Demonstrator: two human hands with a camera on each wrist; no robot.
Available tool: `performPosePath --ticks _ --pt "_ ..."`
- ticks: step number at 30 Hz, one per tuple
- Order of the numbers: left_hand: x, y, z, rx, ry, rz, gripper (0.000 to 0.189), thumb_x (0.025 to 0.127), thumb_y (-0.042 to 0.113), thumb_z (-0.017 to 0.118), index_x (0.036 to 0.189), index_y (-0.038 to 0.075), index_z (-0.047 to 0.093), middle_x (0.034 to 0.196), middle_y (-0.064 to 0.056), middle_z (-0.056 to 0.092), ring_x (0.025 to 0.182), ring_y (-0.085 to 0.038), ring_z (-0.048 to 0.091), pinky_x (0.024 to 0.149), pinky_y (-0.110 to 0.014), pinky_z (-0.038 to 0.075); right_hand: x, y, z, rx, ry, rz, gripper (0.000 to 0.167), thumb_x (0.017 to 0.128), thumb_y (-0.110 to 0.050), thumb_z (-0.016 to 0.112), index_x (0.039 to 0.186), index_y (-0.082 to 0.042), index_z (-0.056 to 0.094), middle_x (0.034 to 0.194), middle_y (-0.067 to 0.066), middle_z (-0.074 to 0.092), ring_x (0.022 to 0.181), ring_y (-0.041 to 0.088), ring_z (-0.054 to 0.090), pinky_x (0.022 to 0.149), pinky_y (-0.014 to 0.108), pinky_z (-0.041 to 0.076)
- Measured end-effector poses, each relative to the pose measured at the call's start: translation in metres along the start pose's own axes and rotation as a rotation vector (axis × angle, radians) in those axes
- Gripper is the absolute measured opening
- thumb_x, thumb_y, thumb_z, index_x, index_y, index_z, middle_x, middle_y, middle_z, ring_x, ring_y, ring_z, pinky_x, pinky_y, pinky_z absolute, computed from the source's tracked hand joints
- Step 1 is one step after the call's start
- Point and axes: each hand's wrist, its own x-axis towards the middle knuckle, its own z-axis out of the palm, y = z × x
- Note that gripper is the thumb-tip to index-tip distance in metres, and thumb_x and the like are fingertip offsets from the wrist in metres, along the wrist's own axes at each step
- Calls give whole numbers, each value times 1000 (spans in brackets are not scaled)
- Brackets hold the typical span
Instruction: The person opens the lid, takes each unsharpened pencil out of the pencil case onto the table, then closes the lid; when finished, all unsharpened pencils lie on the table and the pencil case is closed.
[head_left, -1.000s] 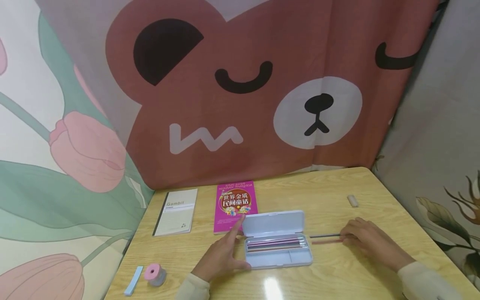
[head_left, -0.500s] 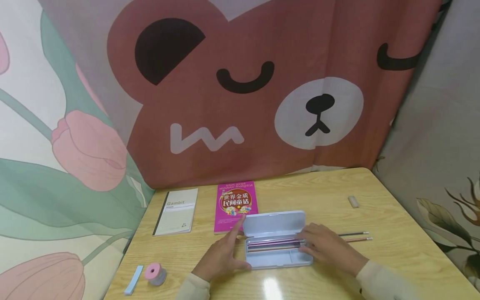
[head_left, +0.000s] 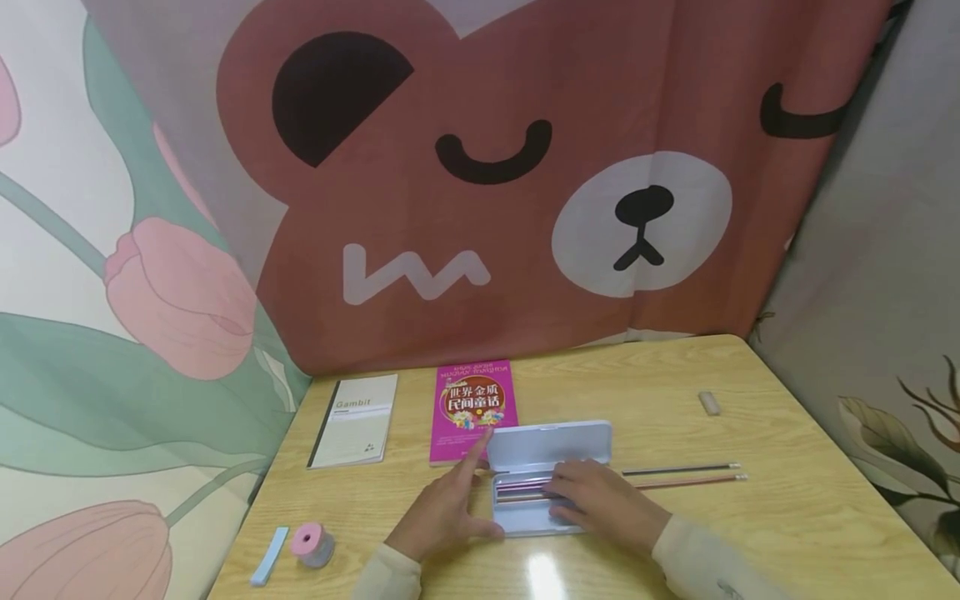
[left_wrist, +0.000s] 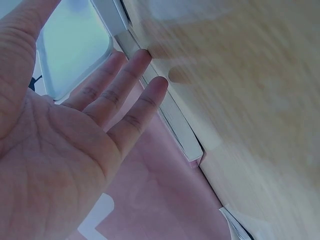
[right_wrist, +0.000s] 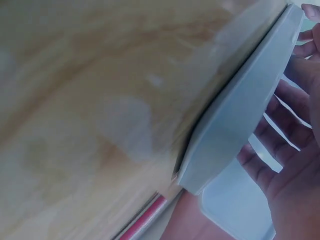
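An open pencil case [head_left: 525, 525], pale blue, lies on the table with its lid [head_left: 551, 446] raised toward the back. Several pencils [head_left: 517, 493] lie in its rear compartment. My left hand [head_left: 442, 508] rests at the case's left end, its index finger at the lid and its thumb at the front corner. In the left wrist view its other fingers are nearly straight. My right hand [head_left: 600, 500] reaches over the case's right half, fingertips down at the pencils. Whether they pinch any is hidden. Two pencils, one dark [head_left: 678, 470] and one reddish [head_left: 697, 481], lie right of the case.
Behind the case is a pink book [head_left: 472, 408], partly overlapped by the lid. A notebook [head_left: 356, 421] lies farther left. Near the front left are a light blue strip [head_left: 269, 557] and a pink-topped spool [head_left: 312, 545]. An eraser [head_left: 708, 403] sits at the back right.
My right hand has left the two loose pencils and moved left over the case, reaching into it. Those pencils stay on the table. My left hand has hardly moved.
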Motion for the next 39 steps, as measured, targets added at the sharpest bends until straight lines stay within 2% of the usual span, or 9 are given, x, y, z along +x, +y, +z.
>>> performPosePath --ticks 5,8,11,15,19,24,33,39 --pt "0 0 0 9 2 3 148 74 50 101 175 51 -6 155 0 65 128 -26 72 106 -59 61 2 0 0 -14 17 -41 20 101 -25 81 120 -21 82 113 -8 71 106 12 67 99 39 62" --pt "0 -2 0 14 4 10 148 74 51 101 175 50 -6 153 0 65 127 -25 73 106 -58 61 3 -1 0 -11 3 -32 18 100 -19 81 118 -20 82 112 -8 71 104 12 67 95 37 63" --pt "0 -2 1 14 7 17 148 74 51 101 176 49 -6 153 0 65 127 -25 73 106 -57 62 5 -2 -1 48 -39 27 18 102 -16 79 119 -20 82 113 -8 71 105 11 68 94 36 64" --pt "0 -2 0 9 5 18 148 74 49 101 176 48 -7 153 0 65 128 -26 73 106 -58 61 8 -3 -3 181 -99 145 15 104 -15 77 117 -22 80 113 -12 71 105 7 68 95 34 64" --pt "-1 0 0 10 1 8 149 74 48 102 175 49 -7 155 -1 64 128 -27 72 107 -59 60 9 -5 -5 262 -108 207 15 102 -12 78 112 -23 79 109 -13 69 101 4 65 92 31 64" --pt "-1 2 0 12 1 7 149 74 47 102 176 49 -7 155 -2 64 130 -28 72 109 -59 60 10 -6 -8 279 -93 209 15 100 -9 80 108 -22 77 106 -13 66 97 3 63 88 30 63" --pt "-1 2 0 8 -1 8 149 74 46 102 176 49 -7 156 -2 63 129 -28 72 109 -59 60 10 -6 -9 279 -78 208 16 100 -9 80 109 -21 75 106 -14 67 99 3 63 90 32 63" --pt "-1 1 0 11 1 1 150 74 47 102 175 50 -8 157 -5 63 127 -29 72 107 -60 60 9 -7 -8 301 -9 143 17 101 -8 78 112 -21 75 108 -14 67 100 1 65 90 28 64"
